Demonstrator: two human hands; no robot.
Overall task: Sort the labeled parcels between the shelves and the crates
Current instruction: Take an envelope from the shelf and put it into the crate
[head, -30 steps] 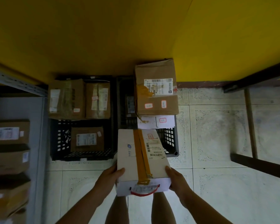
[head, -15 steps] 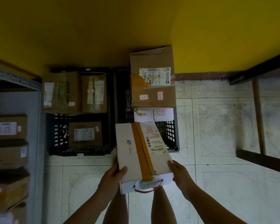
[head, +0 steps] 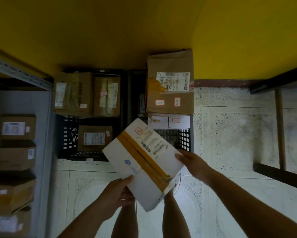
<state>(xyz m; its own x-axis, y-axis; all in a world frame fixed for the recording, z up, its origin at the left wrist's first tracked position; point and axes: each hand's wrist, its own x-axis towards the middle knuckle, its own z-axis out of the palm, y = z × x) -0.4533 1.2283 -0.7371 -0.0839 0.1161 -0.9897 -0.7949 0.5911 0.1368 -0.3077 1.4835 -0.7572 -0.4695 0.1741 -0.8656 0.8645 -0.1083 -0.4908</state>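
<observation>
Parcel (head: 144, 162) label print blurred, unreadable

No lettering reads clearly anywhere.
White parcel (head: 144, 162): barcode label and red-framed sticker, print too blurred to read.
Large brown box (head: 170, 83): white shipping label with barcodes, two red-framed stickers, characters illegible.
Shelf boxes (head: 18, 127): labels blurred.
</observation>
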